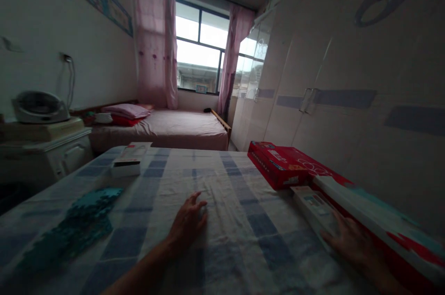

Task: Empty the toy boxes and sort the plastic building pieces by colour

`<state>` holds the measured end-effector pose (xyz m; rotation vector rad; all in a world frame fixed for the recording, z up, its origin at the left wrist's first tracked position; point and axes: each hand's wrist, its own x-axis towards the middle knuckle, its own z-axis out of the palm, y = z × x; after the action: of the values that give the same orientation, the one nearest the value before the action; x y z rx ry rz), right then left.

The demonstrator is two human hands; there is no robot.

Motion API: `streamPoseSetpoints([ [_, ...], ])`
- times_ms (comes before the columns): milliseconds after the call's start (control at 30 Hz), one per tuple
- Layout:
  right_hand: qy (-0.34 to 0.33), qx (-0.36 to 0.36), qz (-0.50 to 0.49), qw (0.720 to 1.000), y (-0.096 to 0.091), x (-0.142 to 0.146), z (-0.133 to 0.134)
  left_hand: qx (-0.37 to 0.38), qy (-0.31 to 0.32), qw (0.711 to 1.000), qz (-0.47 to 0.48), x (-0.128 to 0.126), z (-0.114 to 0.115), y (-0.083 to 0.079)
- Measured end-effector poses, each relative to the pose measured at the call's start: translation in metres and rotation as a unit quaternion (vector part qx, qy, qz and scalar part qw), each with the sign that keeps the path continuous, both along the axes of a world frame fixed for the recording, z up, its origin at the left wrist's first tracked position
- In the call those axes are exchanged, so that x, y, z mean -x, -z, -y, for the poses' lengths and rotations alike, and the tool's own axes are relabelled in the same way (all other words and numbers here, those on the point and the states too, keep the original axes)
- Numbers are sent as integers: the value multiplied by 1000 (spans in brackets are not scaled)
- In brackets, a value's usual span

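Right hand (351, 240) at white box (314, 204) edge

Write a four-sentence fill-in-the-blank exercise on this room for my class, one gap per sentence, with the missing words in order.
1. The right hand is at a long ____ box next to a red box.
2. The left hand is over a cloth patterned in white and ____.
3. The teal pieces lie on the person's ____ side.
4. The curtains at the window are ____.

Missing words: white; blue; left; pink.
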<state>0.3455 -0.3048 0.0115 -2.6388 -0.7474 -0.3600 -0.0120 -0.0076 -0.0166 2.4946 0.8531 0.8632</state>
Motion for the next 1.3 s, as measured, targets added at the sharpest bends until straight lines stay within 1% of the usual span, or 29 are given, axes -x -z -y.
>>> streamPoseSetpoints([
  [100, -6, 29, -4, 1000, 6, 0, -11, 18, 3, 1000, 19, 0, 3, -3],
  [200, -47, 11, 3, 999, 3, 19, -33, 55, 32, 996, 56, 0, 7, -10],
  [300, -116, -36, -1, 993, -10, 61, -69, 126, 84, 983, 108, -2, 13, -19],
  [367, -164, -62, -8, 984, -23, 96, -97, 209, 118, 960, 143, -4, 18, -24],
  [400, -190, -73, -10, 979, -29, 115, -111, 259, 130, 944, 159, -5, 20, -26],
  [467, -250, -90, -24, 964, -39, 151, -136, 367, 151, 898, 192, -7, 22, -27],
  [500, -281, -98, -32, 954, -42, 168, -148, 418, 163, 868, 215, -8, 22, -27],
  [533, -311, -107, -40, 943, -44, 184, -159, 466, 181, 831, 242, -9, 22, -27],
  [600, -362, -132, -45, 922, -42, 211, -178, 552, 228, 740, 307, -9, 22, -27],
  [633, -380, -148, -43, 912, -40, 222, -186, 583, 250, 694, 341, -9, 22, -28],
  [667, -393, -165, -41, 904, -39, 231, -193, 604, 267, 651, 374, -7, 22, -29],
  [700, -403, -179, -42, 897, -37, 239, -198, 616, 279, 616, 404, -6, 23, -32],
  [733, -410, -188, -49, 891, -37, 244, -202, 622, 287, 590, 428, -3, 23, -34],
  [767, -417, -193, -66, 886, -38, 249, -205, 624, 292, 571, 448, -1, 25, -38],
  [833, -433, -183, -126, 874, -44, 253, -206, 625, 296, 546, 473, 3, 27, -45],
  [900, -440, -169, -202, 859, -53, 251, -203, 628, 292, 532, 487, 7, 28, -52],
  [1000, -406, -175, -307, 843, -61, 241, -201, 631, 266, 523, 508, 13, 20, -61],
  [1100, -361, -186, -348, 845, -59, 227, -200, 631, 232, 524, 524, 33, 5, -68],
  [1133, -351, -187, -348, 849, -56, 223, -200, 629, 218, 530, 525, 44, 0, -71],
  [1200, -336, -182, -342, 858, -48, 216, -199, 617, 186, 554, 528, 73, -7, -80],
  [1267, -322, -176, -338, 867, -40, 210, -200, 596, 147, 590, 525, 108, -13, -91],
  [1300, -316, -174, -339, 869, -36, 208, -201, 583, 117, 609, 525, 126, -16, -96],
])
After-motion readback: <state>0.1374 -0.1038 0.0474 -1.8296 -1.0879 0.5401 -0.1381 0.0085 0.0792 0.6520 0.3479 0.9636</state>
